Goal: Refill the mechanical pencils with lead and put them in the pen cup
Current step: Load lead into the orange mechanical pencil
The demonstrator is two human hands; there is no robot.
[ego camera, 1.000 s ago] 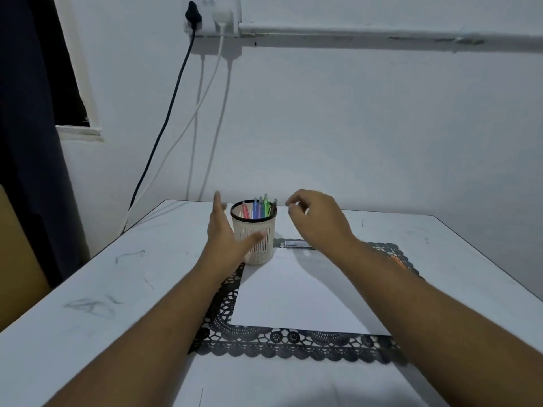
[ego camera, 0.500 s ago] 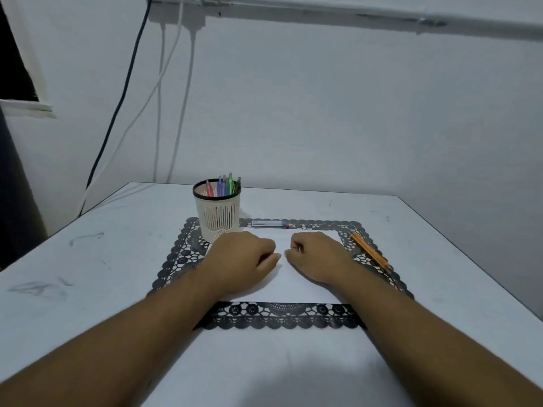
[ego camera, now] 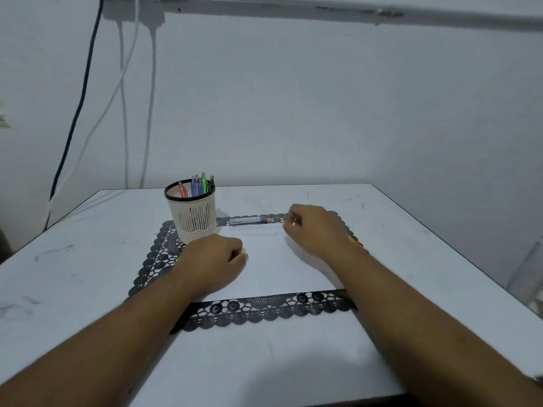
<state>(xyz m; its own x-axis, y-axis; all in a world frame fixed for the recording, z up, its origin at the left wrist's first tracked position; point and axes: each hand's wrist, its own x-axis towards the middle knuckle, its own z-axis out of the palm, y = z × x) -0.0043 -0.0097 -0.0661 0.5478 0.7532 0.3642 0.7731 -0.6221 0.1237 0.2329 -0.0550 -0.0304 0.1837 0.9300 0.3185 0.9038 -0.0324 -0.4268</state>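
A cream pen cup (ego camera: 192, 221) with a black rim stands at the far left corner of a black lace mat (ego camera: 264, 311). Several coloured mechanical pencils (ego camera: 197, 186) stick out of it. A small lead case (ego camera: 248, 220) lies on the mat's far edge, right of the cup. My left hand (ego camera: 214, 257) rests on the white paper (ego camera: 273, 268) with its fingers curled under and holds nothing. My right hand (ego camera: 317, 230) hovers just right of the lead case, fingers curled, apart from it. A sliver of an orange pencil (ego camera: 357, 241) shows beside my right wrist.
The white table (ego camera: 88, 245) meets the wall at the back. Cables (ego camera: 79, 113) hang down the wall at the far left. A clear object (ego camera: 529, 277) stands past the table's right edge.
Both hands drew back from the cup to the paper. Since then my right hand has lifted and moved forward toward the lead case, covering the orange pencil. My left hand has stayed put.
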